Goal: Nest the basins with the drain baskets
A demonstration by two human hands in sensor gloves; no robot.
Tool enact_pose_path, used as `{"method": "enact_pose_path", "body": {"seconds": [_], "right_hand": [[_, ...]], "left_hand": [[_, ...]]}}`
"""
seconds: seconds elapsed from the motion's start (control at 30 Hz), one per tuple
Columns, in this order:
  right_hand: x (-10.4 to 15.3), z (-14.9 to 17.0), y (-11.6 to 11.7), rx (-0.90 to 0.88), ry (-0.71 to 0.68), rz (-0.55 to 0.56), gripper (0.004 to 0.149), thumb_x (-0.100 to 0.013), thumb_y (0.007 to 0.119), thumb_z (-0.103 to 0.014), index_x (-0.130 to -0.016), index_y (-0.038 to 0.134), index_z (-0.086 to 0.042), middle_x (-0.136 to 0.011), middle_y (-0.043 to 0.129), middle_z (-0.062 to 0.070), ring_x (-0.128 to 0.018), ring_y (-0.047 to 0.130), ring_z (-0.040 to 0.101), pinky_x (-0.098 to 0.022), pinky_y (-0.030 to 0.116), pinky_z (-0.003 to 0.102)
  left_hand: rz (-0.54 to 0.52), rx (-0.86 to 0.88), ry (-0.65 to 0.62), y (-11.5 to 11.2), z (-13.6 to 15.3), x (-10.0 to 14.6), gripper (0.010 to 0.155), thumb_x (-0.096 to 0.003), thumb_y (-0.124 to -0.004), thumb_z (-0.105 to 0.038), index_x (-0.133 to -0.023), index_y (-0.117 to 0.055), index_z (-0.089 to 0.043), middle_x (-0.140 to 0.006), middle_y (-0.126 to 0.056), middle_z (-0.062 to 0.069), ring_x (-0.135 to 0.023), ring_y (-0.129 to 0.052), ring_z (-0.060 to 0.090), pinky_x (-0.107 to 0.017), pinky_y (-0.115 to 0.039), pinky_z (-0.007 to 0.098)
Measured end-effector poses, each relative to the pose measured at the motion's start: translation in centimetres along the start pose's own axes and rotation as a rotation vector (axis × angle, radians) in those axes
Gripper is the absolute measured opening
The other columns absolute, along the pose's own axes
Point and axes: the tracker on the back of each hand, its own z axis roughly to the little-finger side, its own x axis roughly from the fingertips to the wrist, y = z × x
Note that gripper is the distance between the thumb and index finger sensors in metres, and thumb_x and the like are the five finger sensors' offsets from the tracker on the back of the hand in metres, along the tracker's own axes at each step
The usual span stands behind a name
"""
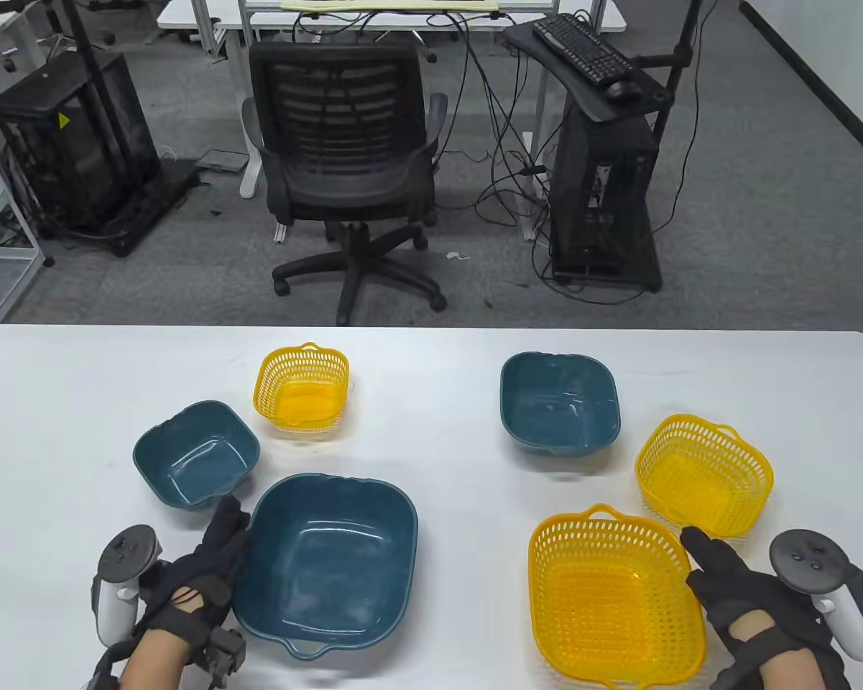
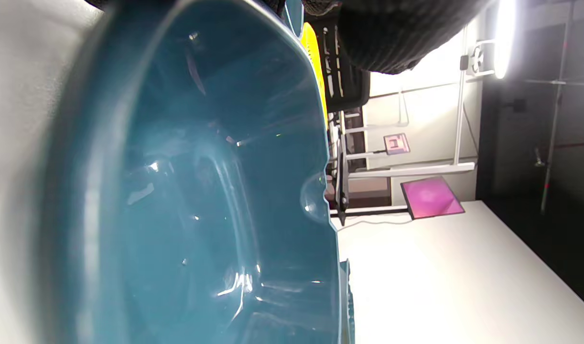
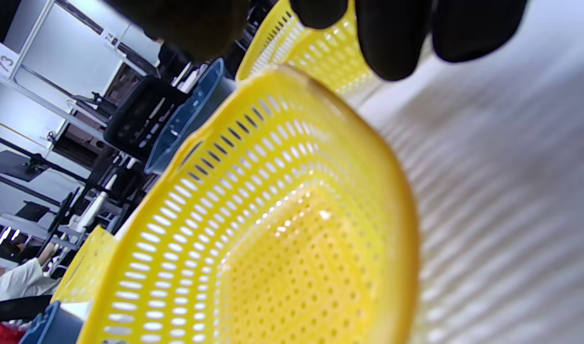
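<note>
Table view: white tabletop [image 1: 431, 359] carries three teal basins and three yellow drain baskets, none nested yet. Large basin [image 1: 328, 557] sits front left, small basin [image 1: 197, 454] just behind-left of it, small drain basket [image 1: 302, 384] further back. Medium basin [image 1: 559, 402] back right, medium drain basket [image 1: 703, 474] to its right, large drain basket [image 1: 614, 596] front right. Left hand [image 1: 197, 575] rests against the large basin's left rim, fingers pointing up along it; whether the grip wraps the rim, cannot tell. Right hand [image 1: 744, 586] lies at the large drain basket's right rim, fingers extended toward it, apparently touching; nothing lifted, grip loose.

Left wrist view: large basin [image 2: 201, 191] fills the frame, inside bare, gloved fingers [image 2: 392, 38] at the top beside the rim. Closure on the rim not visible.

Right wrist view: large drain basket [image 3: 282, 229] close up, fingertips [image 3: 392, 43] hanging above its rim, not clearly pinching. Medium drain basket [image 3: 320, 52] and a teal basin [image 3: 187, 119] behind.

Step in hand, my read: start of first pairing, large basket into large basin. Next move calls for the right hand to clasp the basket rim, lift, carry left, and lower it square into the basin while the left hand steadies it.
</note>
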Motion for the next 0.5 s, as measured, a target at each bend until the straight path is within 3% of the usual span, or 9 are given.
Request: {"method": "enact_pose_path", "body": {"seconds": [0.13,0.33,0.5], "right_hand": [[0.0,0.0,0.1,0.001,0.002,-0.007,0.058,-0.056,0.072,-0.030,-0.108,0.048,-0.028,-0.115,0.035,0.020,-0.092,0.064,0.060,-0.059,0.063,0.072],[0.2,-0.8,0.2,-0.005,-0.048,0.023,0.064,-0.057,0.070,-0.036,-0.108,0.031,-0.036,-0.114,0.010,0.017,-0.098,0.046,0.061,-0.063,0.055,0.073],[0.4,-1.2,0.3,-0.015,-0.073,0.027,0.065,-0.057,0.070,-0.037,-0.108,0.030,-0.036,-0.114,0.009,0.017,-0.098,0.045,0.061,-0.063,0.054,0.074]], "left_hand": [[0.006,0.016,-0.002,0.0,-0.1,-0.1,0.075,-0.0531,-0.070,-0.046,-0.113,-0.027,-0.031,-0.119,-0.036,0.011,-0.106,-0.050,0.053,-0.073,-0.046,0.066],[0.008,0.168,0.009,0.6,0.7,-0.5,0.076,-0.0527,-0.070,-0.047,-0.113,-0.026,-0.032,-0.120,-0.033,0.010,-0.108,-0.031,0.048,-0.075,-0.038,0.064],[0.076,0.191,0.057,0.2,1.6,-1.7,0.090,-0.0494,-0.084,-0.040,-0.111,-0.019,-0.030,-0.117,-0.011,0.007,-0.105,-0.008,0.047,-0.075,-0.023,0.065]]}}
